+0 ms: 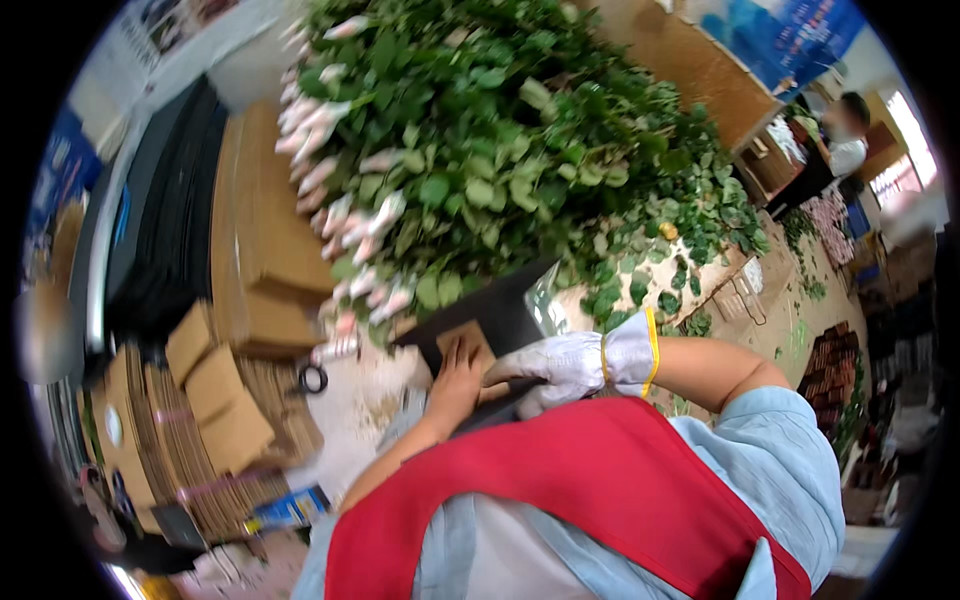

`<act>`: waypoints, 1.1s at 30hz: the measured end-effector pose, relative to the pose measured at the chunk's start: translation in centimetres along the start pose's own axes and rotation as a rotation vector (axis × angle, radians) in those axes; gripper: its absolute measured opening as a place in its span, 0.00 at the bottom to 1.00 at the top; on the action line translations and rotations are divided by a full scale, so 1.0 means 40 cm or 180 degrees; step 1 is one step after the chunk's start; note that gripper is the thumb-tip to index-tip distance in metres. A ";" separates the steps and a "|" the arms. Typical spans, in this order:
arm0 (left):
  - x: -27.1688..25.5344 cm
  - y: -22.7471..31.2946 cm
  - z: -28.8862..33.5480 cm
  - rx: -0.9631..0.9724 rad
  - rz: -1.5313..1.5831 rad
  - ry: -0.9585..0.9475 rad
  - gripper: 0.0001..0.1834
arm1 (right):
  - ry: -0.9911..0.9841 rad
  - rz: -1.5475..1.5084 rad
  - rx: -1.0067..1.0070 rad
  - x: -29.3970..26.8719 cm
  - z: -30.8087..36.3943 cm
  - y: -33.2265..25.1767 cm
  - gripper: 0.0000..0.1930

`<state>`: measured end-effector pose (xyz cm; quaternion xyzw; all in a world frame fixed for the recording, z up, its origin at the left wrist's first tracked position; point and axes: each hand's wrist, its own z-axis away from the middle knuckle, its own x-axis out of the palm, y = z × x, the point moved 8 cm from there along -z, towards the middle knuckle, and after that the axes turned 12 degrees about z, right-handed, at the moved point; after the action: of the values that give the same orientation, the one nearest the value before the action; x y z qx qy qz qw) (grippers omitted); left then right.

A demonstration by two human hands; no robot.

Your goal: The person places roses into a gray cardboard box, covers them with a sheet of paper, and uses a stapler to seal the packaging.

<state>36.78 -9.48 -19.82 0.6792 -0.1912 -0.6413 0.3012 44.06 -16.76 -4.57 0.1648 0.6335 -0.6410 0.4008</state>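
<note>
A dark, flat sheet [510, 305] lies in front of me, with a small brown cardboard piece [465, 341] on it. My bare left hand [458, 378] rests on that piece, its fingers stretched out flat. Close beside it is my right hand [558, 366] in a white glove with yellow trim. The glove's fingers point left toward the left hand, thumb apart, over the dark sheet; nothing shows clearly between them. Crinkled clear plastic [546, 308] sits at the sheet's right end. Just beyond lies a large heap of leafy green stems [500, 150], many ends in pale pink-white wraps [312, 128].
Flattened cardboard boxes [262, 200] and dark sheets [165, 200] stand at the left. A black tape roll [312, 378] and a blue-yellow package [290, 510] lie nearer. Loose leaves [640, 290] litter the worktop's right. Far right, another person [845, 150] stands near pink bundles [828, 225].
</note>
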 end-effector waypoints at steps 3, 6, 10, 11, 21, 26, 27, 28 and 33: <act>0.015 -0.016 0.021 0.0196 -0.0207 -0.0121 0.47 | 0.1055 0.0853 -0.0261 -0.196 -0.045 -0.057 0.24; -0.002 -0.015 0.017 -0.0132 0.0607 -0.0319 0.48 | -0.0048 0.1445 0.0950 -0.160 -0.133 0.085 0.14; -0.049 -0.019 0.012 -0.0378 0.0783 -0.0578 0.44 | 0.0306 0.0754 0.0976 -0.309 -0.151 0.171 0.15; -0.059 -0.048 0.023 -0.0790 0.1056 -0.0614 0.43 | 0.1532 0.1436 0.0997 -0.442 -0.120 0.211 0.14; -0.015 -0.019 0.070 -0.0118 0.1060 -0.0233 0.18 | 0.2919 0.4217 0.1445 -0.754 0.124 0.217 0.07; -0.049 -0.022 0.054 0.0081 0.1387 -0.0179 0.12 | 0.3310 0.4370 0.1281 -0.594 0.288 -0.011 0.10; -0.048 -0.032 0.044 0.0008 0.1536 -0.0390 0.16 | 0.2790 0.4089 0.2080 -0.533 0.327 0.063 0.11; -0.036 -0.053 0.040 0.0048 0.1547 -0.0435 0.16 | 0.2097 0.3789 0.2195 -0.433 0.323 0.119 0.13; 0.040 -0.094 0.067 -0.1630 0.6094 -0.1339 0.25 | 0.2575 0.2262 0.2436 -0.324 0.361 0.102 0.11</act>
<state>33.80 -8.14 -23.47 0.0288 -0.5613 -0.2586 0.7856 59.40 -25.94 4.05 0.7225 0.3686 -0.5372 0.2314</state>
